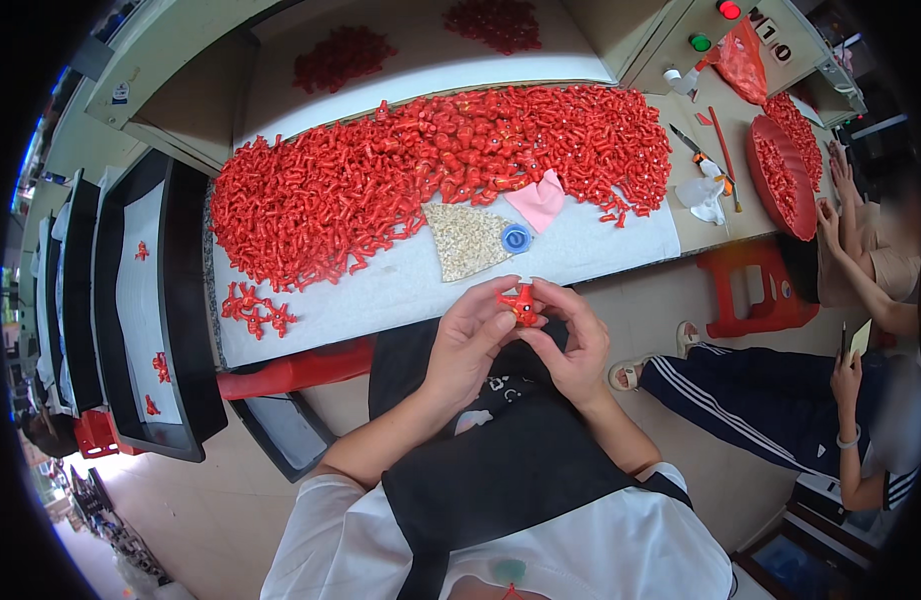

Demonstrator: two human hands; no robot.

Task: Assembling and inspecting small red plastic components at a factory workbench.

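Both my hands meet over my lap, just below the table's front edge. My left hand [468,343] and my right hand [573,345] pinch one small red plastic part [522,303] between their fingertips. Right in front of them on the white table cover [401,295] lie a fan-shaped patch of tiny pale beige pieces [464,238] and a small blue round cap [516,239]. Behind these spreads a big heap of red plastic parts [431,165]. A pink cloth [539,201] lies against the heap.
A small cluster of red parts [253,308] lies at the table's left. Black trays [156,300] with a few red parts stand further left. Another person [861,300] sits at right by a red stool [751,290] and a red basket of parts [781,175]; tools lie nearby.
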